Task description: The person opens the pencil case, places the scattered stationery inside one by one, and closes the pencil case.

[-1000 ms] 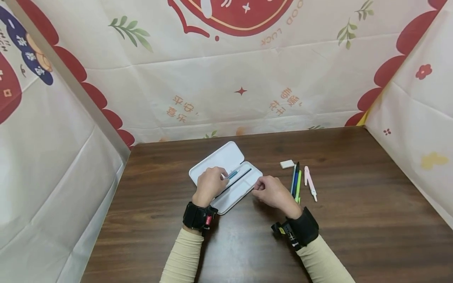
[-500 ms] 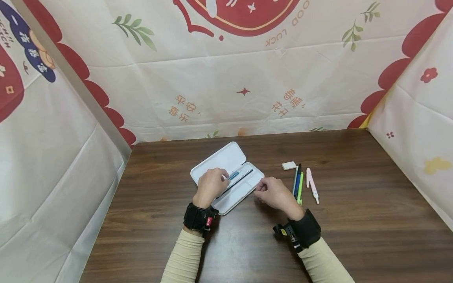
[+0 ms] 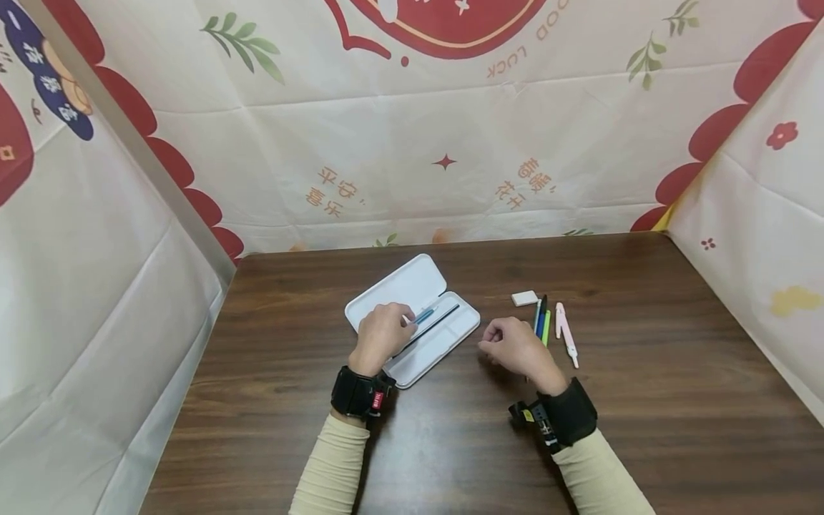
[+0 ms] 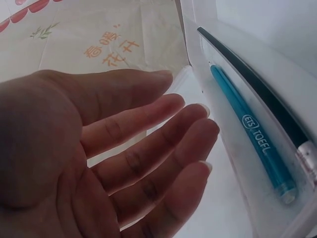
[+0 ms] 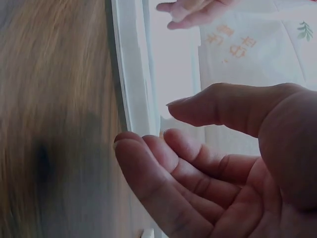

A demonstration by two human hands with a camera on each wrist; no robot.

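An open white pencil case (image 3: 400,285) lies slantwise on the table, its lid laid back to the left. A teal pen (image 4: 255,136) marked "ETS TOEFL" and a slim dark stick with a silvery end (image 4: 262,94) lie inside. My left hand (image 3: 380,332) hovers over the left part of the case, fingers relaxed; its wrist view shows nothing held. To the right of the case is my right hand (image 3: 517,348), apart from it. In the right wrist view its fingers (image 5: 148,173) bend loosely and the thumb stands away from them, with nothing between.
Right of the case are a white eraser (image 3: 524,298), a bright green pen (image 3: 546,329) beside blue and dark pens, partly behind the right hand, and a pink compass (image 3: 566,336). Printed cloth (image 3: 386,136) hangs behind the brown table (image 3: 450,458) and along its sides.
My right hand has moved right, away from the case's right end toward the pens, and now covers part of them. My left hand has stayed over the case.
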